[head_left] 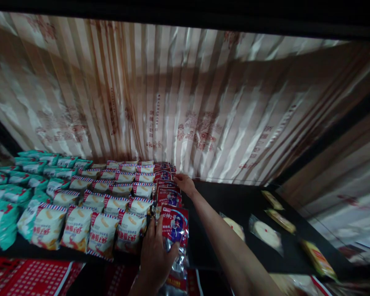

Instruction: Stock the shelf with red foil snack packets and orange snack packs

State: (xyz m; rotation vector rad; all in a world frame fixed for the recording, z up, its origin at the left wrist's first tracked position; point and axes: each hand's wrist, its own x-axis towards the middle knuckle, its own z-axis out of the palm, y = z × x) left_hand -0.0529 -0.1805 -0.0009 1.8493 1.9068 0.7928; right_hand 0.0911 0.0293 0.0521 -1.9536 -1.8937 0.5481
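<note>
The front red packet (174, 220) lies at the front edge of the black shelf (234, 197), about midway between its ends. The left grip (156, 250) is on it: fingers lie along the packet's left side, and the thumb, spread away from them, reaches over its lower part. I cannot tell whether this grip is closed on the packet or just resting there. Silver wrapping (179, 263) shows beneath the thumb, down past the front edge; whether it belongs to the same packet is unclear.

The right grip (186, 184) is near the back edge, just to the right of the rear red packets (169, 196), which run in a line from the front one toward the curtain (185, 98). Its fingers are bent with the tips at the packets' right side; I cannot tell whether they pinch one.

White bags (103, 232) stand in rows just left of the red ones, and teal bags (1, 220) fill the left end. Right of the right forearm lies a round pack (267, 234), with yellow packs (280, 220) along the right end. A red basket (33, 275) sits below the front edge at left.
</note>
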